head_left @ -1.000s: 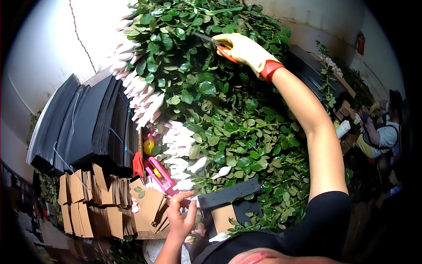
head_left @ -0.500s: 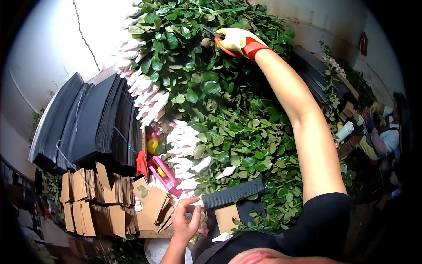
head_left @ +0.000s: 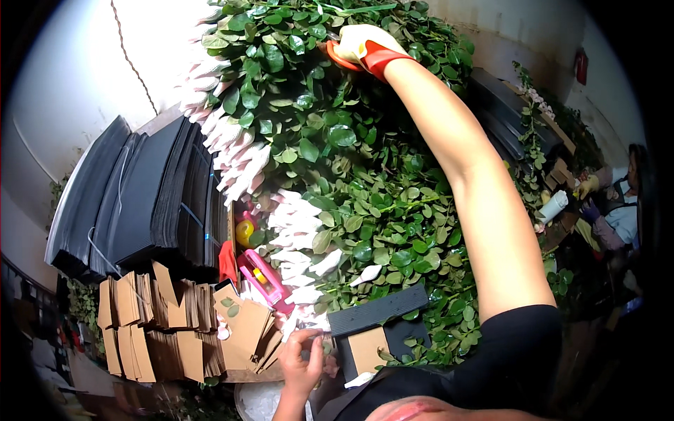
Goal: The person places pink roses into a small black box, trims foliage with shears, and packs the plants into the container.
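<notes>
At the top of the view my right hand [head_left: 366, 46], in a pale yellow glove with a red cuff, is closed round orange-handled shears [head_left: 342, 59]. Leaves partly hide the blades. Around and below it spread leafy green stems [head_left: 337, 137], and their heads in white sleeves [head_left: 235, 158] point left. My left hand [head_left: 302, 363] is bare and low, its fingers curled in towards the thumb. Whatever it holds, if anything, I cannot make out. Just right of it lies a black corrugated sheet [head_left: 379, 310] with a brown card [head_left: 367, 349] against it.
Black sheets [head_left: 158, 189] stand stacked at the left, above rows of brown cardboard pieces [head_left: 130, 344]. A pink tape dispenser [head_left: 261, 279] and a yellow tape roll [head_left: 244, 233] lie beside the sleeved heads. Another person [head_left: 621, 210] is at the far right.
My right hand has moved slightly left and up with the shears, whose blades now show less. My left hand has shifted a little right and down, fingers still curled.
</notes>
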A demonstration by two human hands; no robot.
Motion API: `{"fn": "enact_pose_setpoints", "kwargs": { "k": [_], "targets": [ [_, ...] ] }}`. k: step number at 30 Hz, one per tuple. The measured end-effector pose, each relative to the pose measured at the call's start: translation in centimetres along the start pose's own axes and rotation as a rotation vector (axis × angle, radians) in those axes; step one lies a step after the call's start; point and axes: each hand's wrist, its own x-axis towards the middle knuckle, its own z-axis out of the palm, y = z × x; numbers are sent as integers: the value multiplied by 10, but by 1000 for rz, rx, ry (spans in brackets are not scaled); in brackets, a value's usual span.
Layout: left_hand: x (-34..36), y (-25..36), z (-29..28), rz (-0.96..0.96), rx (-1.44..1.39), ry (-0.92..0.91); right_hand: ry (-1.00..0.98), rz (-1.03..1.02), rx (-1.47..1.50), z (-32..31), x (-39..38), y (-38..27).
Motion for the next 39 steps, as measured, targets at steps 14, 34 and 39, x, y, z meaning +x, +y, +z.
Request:
{"fn": "enact_pose_setpoints", "kwargs": {
  "k": [14,34,39],
  "targets": [
    [25,10,12,-308,-676,-104,-419,-168,447,-57,-219,-47],
    [-98,-160,-145,-1038,-203,107,428,111,35,8,-7,51],
    [-104,-210,-142,-980,-53,182,207,391,353,56,42,72]
  ]
}}
